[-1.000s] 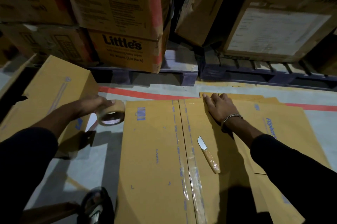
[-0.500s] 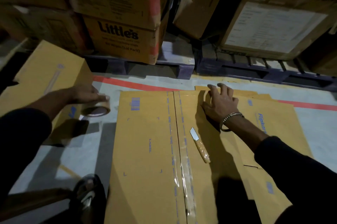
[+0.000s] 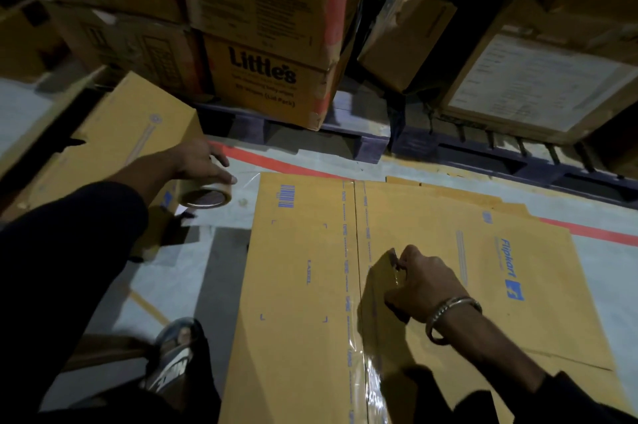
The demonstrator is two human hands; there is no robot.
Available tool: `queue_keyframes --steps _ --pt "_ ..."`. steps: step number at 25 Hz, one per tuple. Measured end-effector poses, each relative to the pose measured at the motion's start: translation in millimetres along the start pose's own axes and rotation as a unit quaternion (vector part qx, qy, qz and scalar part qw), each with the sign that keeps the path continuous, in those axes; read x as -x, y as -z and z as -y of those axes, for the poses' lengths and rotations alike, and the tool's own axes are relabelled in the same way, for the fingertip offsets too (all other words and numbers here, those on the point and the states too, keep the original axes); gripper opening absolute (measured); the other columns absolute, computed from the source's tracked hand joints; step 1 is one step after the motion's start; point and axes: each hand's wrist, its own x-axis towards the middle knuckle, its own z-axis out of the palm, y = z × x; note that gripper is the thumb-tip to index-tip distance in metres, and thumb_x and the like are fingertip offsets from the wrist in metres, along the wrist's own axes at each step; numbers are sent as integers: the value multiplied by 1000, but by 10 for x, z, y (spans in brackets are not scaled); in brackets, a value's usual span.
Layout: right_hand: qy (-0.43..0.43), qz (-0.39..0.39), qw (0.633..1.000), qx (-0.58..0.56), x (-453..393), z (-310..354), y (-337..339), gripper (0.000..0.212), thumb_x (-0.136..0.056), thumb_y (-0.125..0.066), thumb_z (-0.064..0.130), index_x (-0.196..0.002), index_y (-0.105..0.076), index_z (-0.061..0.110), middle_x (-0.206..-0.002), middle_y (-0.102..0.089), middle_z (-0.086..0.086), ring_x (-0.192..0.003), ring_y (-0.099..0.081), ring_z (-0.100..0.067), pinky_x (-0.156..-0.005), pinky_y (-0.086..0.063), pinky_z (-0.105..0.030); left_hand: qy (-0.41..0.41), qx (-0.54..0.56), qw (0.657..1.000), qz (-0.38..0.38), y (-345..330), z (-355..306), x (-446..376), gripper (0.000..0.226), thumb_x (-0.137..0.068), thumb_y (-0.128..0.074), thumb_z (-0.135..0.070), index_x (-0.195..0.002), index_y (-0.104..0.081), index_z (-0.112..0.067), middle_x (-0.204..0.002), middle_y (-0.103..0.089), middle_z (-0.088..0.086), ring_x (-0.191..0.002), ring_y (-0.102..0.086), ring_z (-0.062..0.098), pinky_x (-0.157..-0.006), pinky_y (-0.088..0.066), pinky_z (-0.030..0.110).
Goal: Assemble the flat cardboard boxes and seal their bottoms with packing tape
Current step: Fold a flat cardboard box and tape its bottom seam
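One flat Flipkart carton lies on the floor with clear tape along its centre seam, and at least one more flat carton peeks out from under its far edge. The left hand grips a single roll of packing tape just left of the carton, near one assembled box. The right hand is curled around a small knife on the carton. One sandalled foot sits at the carton's left edge.
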Motion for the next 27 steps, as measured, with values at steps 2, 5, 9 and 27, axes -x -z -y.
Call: queue_keyframes --steps 2,5,9,27 --pt "1 -29 999 -31 6 35 -24 34 -84 -74 27 -112 -56 19 -84 -62 0 -73 -65 -21 -56 -54 -31 -12 -7 1000 18 4 -29 -40 47 -79 -88 -46 -116 -77 -20 -116 -61 3 -104 -56 21 -81 -40 28" --pt "6 -4 948 -318 53 230 46 15 -92 -75 25 -103 -68 18 -77 -72 1 -64 -69 -18 -62 -63 -37 -30 19 998 49 1 32 -105 19 -83 -86 -33 -99 -84 -23 -113 -72 -5 -106 -61 16 -91 -46 29" --pt "-14 95 813 -575 49 834 14 21 -99 -59 4 -118 -64 11 -86 -67 -14 -57 -65 -25 -54 -54 -37 -25 67 995 75 20 117 -179 7 -87 -80 -24 -84 -86 -25 -104 -79 -5 -106 -68 19 -103 -52 38" --pt "65 -170 916 -357 -828 2573 -754 20 -70 -50 31 -65 -55 12 -60 -63 -7 -61 -69 -34 -53 -60 -46 -56 74 994 52 -103 180 -279 19 -86 -81 -28 -68 -78 -35 -95 -75 -9 -102 -67 19 -93 -54 36"
